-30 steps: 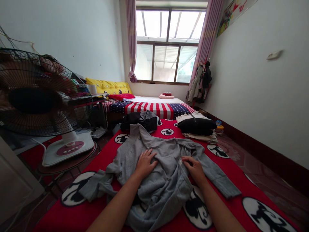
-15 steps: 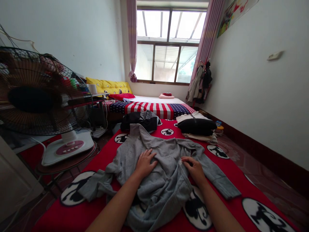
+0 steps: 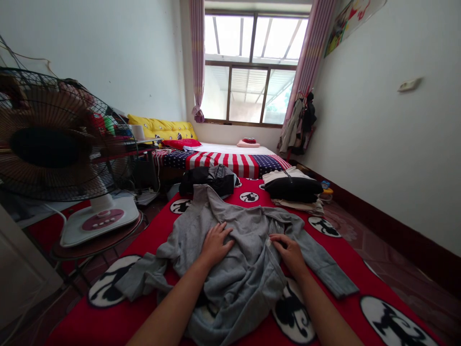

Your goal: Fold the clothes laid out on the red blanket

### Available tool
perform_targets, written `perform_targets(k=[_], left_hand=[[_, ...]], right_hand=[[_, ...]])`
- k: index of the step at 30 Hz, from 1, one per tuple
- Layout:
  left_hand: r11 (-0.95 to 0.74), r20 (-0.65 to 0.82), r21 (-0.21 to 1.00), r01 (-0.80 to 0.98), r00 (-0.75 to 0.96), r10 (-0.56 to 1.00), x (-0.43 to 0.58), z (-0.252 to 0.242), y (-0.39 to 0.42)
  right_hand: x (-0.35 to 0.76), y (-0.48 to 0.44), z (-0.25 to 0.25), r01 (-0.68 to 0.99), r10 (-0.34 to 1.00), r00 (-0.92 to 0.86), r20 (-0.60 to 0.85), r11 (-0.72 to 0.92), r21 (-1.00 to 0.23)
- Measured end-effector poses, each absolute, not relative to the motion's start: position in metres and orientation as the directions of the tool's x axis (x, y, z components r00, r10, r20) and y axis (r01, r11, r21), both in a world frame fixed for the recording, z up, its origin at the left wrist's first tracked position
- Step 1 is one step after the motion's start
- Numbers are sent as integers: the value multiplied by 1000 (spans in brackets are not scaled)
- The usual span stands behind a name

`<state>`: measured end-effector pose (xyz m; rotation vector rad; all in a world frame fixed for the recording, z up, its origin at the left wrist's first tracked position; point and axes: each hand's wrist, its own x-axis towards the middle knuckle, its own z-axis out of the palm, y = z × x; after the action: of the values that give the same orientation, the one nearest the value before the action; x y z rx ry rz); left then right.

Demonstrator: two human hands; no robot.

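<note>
While both forearms reach forward, head view: left hand palm-down, fingers spread flat on grey sweatshirt | right hand fingers curled, pinching its zipper edge | sweatshirt lies crumpled on red blanket, fan left.

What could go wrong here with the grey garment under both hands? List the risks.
1. The garment lies bunched and creased; with the left hand flat on it and the right hand at its front edge, pressing down now may set the wrinkles in.
2. Its left sleeve trails to the blanket edge and might slip off.
3. The fan stands close; a sleeve swung wide might hit it.
</note>
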<state>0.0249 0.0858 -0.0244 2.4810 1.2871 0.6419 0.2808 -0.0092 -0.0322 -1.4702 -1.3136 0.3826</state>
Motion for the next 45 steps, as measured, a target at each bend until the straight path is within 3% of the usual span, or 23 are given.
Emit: perform_targets(k=[45], left_hand=[[-577, 269, 433, 693, 511, 816, 24, -25, 86]], right_hand=[[284, -8, -36, 505, 860, 330, 390, 189, -842]])
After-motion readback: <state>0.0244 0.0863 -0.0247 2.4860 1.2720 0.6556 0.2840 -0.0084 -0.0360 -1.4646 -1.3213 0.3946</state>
